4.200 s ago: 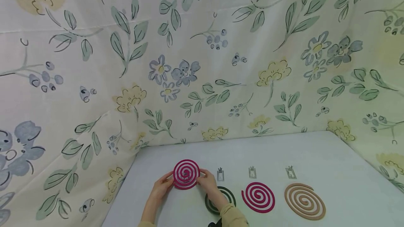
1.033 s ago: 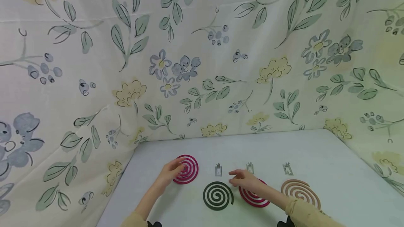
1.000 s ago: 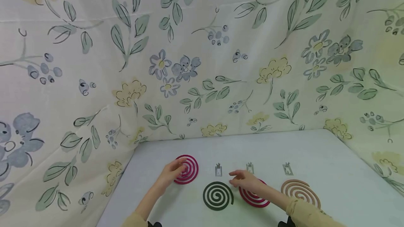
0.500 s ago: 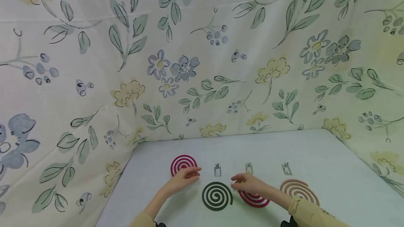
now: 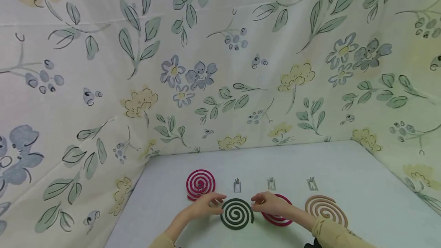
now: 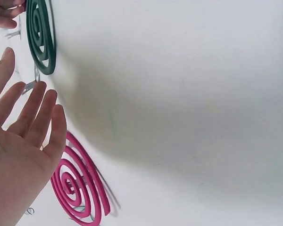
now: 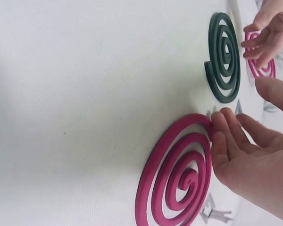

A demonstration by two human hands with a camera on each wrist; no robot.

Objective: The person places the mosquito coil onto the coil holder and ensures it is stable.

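Green coil (image 5: 237,214) on the counter (image 5: 293,160), well in from its far and left edges, flanked by two bare hands.
Left hand (image 5: 205,204) at its left rim, right hand (image 5: 270,204) at its right, above the right pink coil (image 7: 188,179); palms face inward, fingers loosely bent, each grip moderately wide and holding nothing. Contact with the rim: cannot tell. Green, right pink and tan coil (image 5: 326,212) each lie on the near side of a grey stand (image 5: 237,182), presumably laid out as pairs. Left pink coil (image 5: 201,184), nearest the left edge, appears set on a stand; metal shows through its turns.
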